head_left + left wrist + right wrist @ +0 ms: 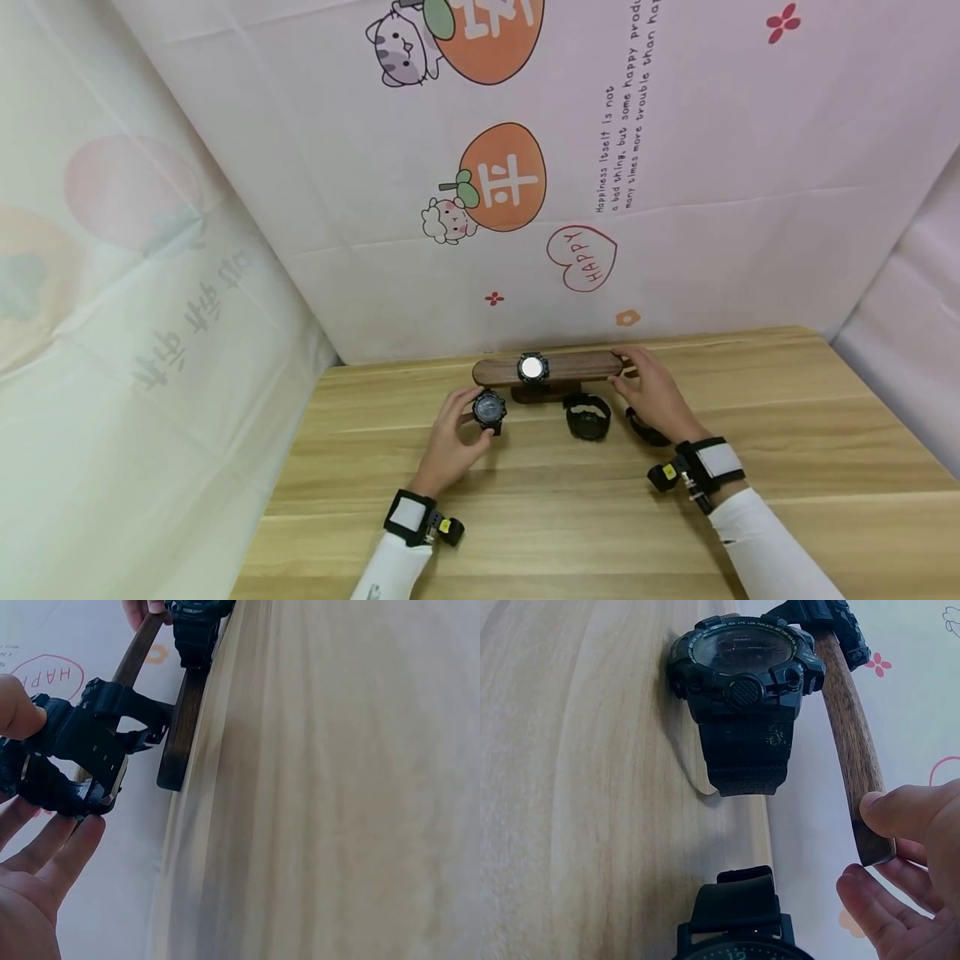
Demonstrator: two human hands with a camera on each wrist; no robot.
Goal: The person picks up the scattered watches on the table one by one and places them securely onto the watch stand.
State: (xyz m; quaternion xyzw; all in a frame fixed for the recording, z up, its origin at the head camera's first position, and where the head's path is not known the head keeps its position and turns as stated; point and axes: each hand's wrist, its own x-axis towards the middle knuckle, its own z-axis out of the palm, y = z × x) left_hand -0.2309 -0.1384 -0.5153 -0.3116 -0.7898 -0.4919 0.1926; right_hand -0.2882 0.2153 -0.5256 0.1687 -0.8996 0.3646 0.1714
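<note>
My left hand (448, 446) pinches a black wristwatch (490, 409) between thumb and fingers, its dial facing up, just in front of the left end of a dark wooden watch stand (581, 367). In the left wrist view the strap of this watch (67, 739) forms a loop. On the stand's bar sits another black watch (533, 368) with a bright, glaring dial. My right hand (660, 404) grips the bar's right end; in the right wrist view the thumb (889, 814) lies on the bar's near face, with fingers behind it.
Two more black watches lie on the wooden table (540, 517): one watch (587, 418) before the stand's base, the other watch (645, 427) partly under my right hand. A printed white cloth (375, 275) hangs right behind the table's back edge.
</note>
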